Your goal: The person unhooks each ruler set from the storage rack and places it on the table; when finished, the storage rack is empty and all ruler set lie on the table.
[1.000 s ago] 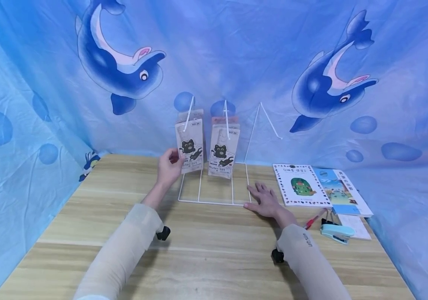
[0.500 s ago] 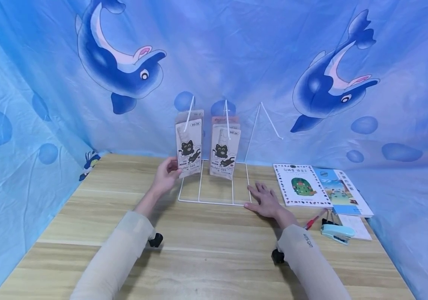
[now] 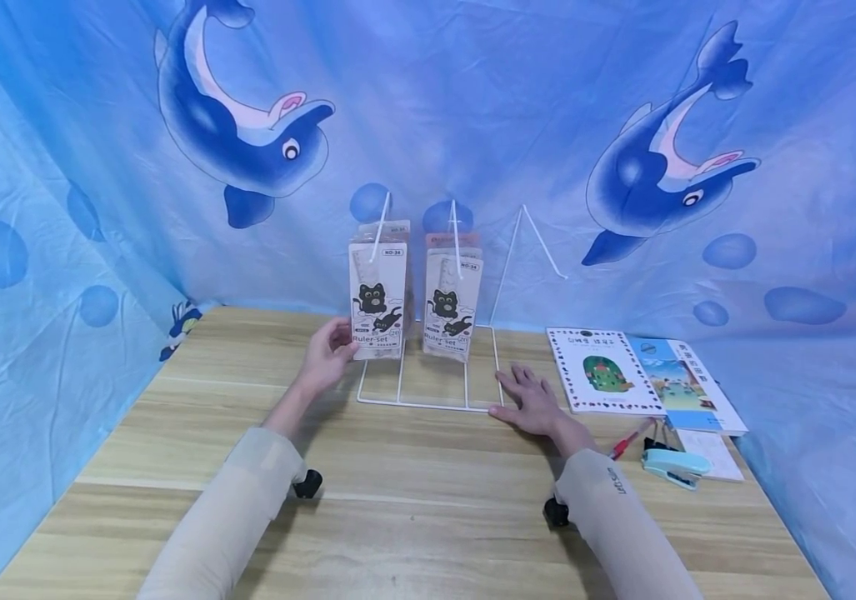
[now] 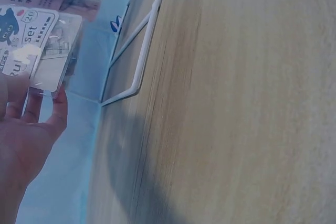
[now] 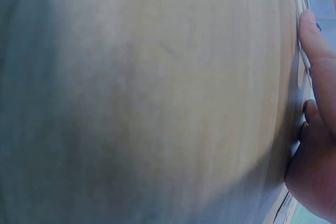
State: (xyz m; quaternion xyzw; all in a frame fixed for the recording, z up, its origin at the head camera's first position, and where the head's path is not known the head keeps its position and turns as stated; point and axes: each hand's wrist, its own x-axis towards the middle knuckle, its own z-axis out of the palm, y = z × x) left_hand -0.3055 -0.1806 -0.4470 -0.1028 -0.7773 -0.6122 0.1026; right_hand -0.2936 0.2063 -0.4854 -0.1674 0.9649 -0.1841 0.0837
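My left hand (image 3: 325,360) pinches the lower left edge of the ruler set packs hanging from the left hook; the front ruler set pack (image 3: 378,279) has a black cat print. In the left wrist view the thumb lies in front of the ruler set (image 4: 21,38) and the fingers behind it. A second stack of ruler sets (image 3: 452,292) hangs from the middle hook of the white wire rack (image 3: 431,406), and the right hook (image 3: 543,242) bears nothing. My right hand (image 3: 531,404) lies with spread fingers at the right front corner of the rack's base.
To the right lie a white booklet (image 3: 603,375) and a blue-covered book (image 3: 671,383). Nearer are a red pen (image 3: 626,442), a black binder clip (image 3: 658,443) and a light blue stapler (image 3: 675,467). A blue dolphin-print curtain (image 3: 458,108) stands behind the table.
My left hand has moved slightly down and toward me along the left packs' edge. The front ruler set has swung to face forward more squarely. The right hand has stayed still.
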